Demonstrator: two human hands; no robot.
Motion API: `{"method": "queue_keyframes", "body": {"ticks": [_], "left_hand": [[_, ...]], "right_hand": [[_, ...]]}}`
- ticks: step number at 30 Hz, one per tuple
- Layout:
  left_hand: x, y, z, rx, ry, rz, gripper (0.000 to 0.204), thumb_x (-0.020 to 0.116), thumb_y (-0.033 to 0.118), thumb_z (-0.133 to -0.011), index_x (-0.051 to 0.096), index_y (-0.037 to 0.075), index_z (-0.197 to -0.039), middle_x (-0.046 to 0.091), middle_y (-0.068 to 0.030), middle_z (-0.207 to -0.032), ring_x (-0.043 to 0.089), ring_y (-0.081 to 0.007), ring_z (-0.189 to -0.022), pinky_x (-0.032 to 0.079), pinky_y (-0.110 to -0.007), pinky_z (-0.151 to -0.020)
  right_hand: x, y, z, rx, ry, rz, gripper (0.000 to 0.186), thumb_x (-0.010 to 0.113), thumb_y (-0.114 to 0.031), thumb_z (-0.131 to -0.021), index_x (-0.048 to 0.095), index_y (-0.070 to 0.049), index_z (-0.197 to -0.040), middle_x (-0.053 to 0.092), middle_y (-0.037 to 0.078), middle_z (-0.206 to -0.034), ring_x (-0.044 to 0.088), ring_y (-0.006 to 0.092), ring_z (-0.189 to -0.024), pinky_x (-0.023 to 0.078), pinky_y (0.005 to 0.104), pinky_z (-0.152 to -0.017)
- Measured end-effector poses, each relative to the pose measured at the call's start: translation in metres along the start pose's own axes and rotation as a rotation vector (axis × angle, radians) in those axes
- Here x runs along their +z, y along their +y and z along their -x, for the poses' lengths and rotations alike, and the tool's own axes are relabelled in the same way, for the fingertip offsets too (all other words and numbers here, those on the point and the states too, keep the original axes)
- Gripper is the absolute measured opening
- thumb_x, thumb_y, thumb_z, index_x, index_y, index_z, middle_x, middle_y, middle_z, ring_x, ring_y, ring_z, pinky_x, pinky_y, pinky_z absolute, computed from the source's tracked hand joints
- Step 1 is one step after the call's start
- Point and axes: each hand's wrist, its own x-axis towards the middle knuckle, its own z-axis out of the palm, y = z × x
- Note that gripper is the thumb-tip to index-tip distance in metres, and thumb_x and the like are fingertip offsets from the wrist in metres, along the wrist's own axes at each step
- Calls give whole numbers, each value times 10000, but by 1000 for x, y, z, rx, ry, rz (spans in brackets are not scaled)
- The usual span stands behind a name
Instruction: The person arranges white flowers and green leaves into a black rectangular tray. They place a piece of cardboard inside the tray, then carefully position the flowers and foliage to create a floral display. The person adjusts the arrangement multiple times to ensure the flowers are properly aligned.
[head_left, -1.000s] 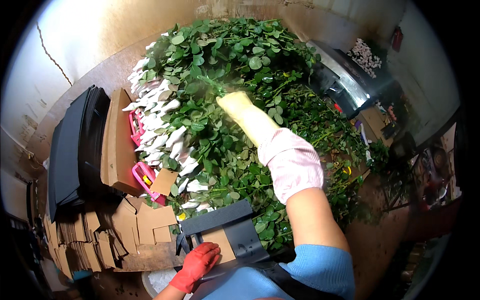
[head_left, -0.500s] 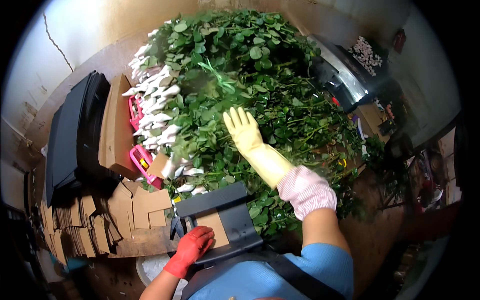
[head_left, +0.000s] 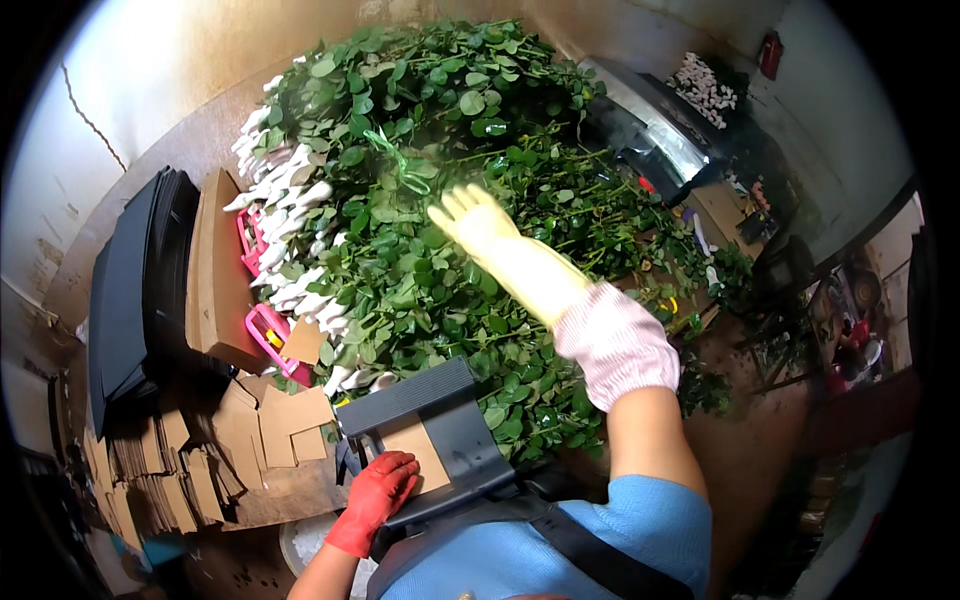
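Note:
My right hand (head_left: pixel 476 224), in a long pale yellow glove with a striped cuff, reaches over a broad pile of leafy green rose stems (head_left: pixel 400 285). Its fingers are spread and nothing is in them. Just beyond the fingertips lies a green tie (head_left: pixel 405 168) on the leaves. My left hand (head_left: pixel 384 488), in a red glove, lies on a brown cardboard piece (head_left: pixel 425 450) with its fingers side by side. That piece sits on a dark grey corrugated wrap (head_left: pixel 470 430) in front of my body. White sleeves (head_left: pixel 295 190) cover the blooms along the pile's left side.
Black sheets (head_left: pixel 145 290) stand stacked at the left beside a tall brown cardboard piece (head_left: pixel 215 280). Pink holders (head_left: pixel 275 335) sit between it and the blooms. Many cut cardboard pieces (head_left: pixel 190 460) lie near left. A shiny dark wrapped bundle (head_left: pixel 665 130) rests at the far right.
My right hand has moved farther out and left over the stems, toward the green tie. My left hand stays on the cardboard. The whole view has shifted slightly.

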Motion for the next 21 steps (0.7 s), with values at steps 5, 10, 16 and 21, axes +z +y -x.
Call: {"method": "queue_keyframes", "body": {"ticks": [5,10,16,21], "left_hand": [[-4,4,-1,-7,-20,-19,217,786,61,-877,775,58,-1094,749,-122,-1167,712,-344,-1090,598,-409,-928],[2,2,11,-39,15,-6,210,787,62,-878,774,54,-1087,753,-123,-1149,712,-346,-1087,600,-409,-920],[3,-1,8,3,24,-31,200,786,52,-876,774,53,-1076,753,-124,-1148,714,-343,-1084,604,-400,-912],[11,-11,15,15,55,-1,248,810,86,-869,766,78,-1113,753,-135,-1148,714,-366,-1064,601,-438,-915]], "right_hand": [[-65,12,-69,-7,-440,-193,332,569,-115,-1042,728,-93,-1333,765,197,-1184,753,291,-1058,598,435,-948],[-105,-29,-68,-42,121,-337,305,559,-268,-1025,794,-75,-990,756,144,-845,763,311,-827,607,429,-711],[-106,-21,-19,49,-174,-162,329,730,-109,-889,761,-147,-1214,747,49,-1254,756,244,-966,611,429,-833],[-122,-72,17,-419,630,-677,426,674,-74,-833,706,-111,-1256,731,86,-1188,678,254,-810,588,370,-657]]}}
